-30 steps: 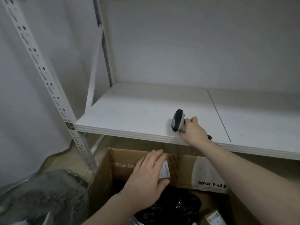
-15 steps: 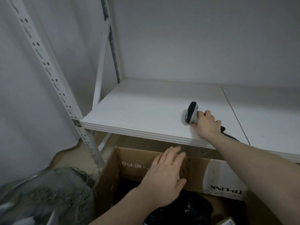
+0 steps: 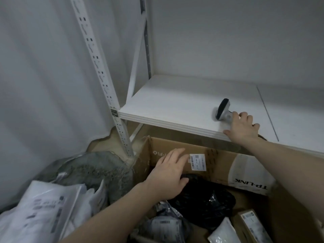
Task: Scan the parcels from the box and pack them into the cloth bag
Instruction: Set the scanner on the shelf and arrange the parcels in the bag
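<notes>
The open cardboard box (image 3: pixel 220 161) stands below the shelf and holds a black plastic parcel (image 3: pixel 206 204), a grey labelled parcel (image 3: pixel 166 223), a white pouch (image 3: pixel 223 232) and a small brown carton (image 3: pixel 252 225). My left hand (image 3: pixel 168 174) hovers over the box's far left corner, fingers straight, just above the black parcel, holding nothing. The grey and black scanner (image 3: pixel 223 110) lies on the white shelf (image 3: pixel 171 106). My right hand (image 3: pixel 242 128) rests over its handle, thumb spread flat on the shelf edge. The grey cloth bag (image 3: pixel 93 171) sits left of the box with white parcels (image 3: pixel 45 207) in it.
A perforated white upright (image 3: pixel 98 71) of the rack stands between bag and shelf. White fabric (image 3: pixel 43 85) hangs at the left. A seam (image 3: pixel 267 113) divides the shelf boards to the right of the scanner.
My right hand has set the scanner down on the shelf and loosened its hold, thumb now spread out. The view has tipped down, bringing the bag and box contents into sight.
</notes>
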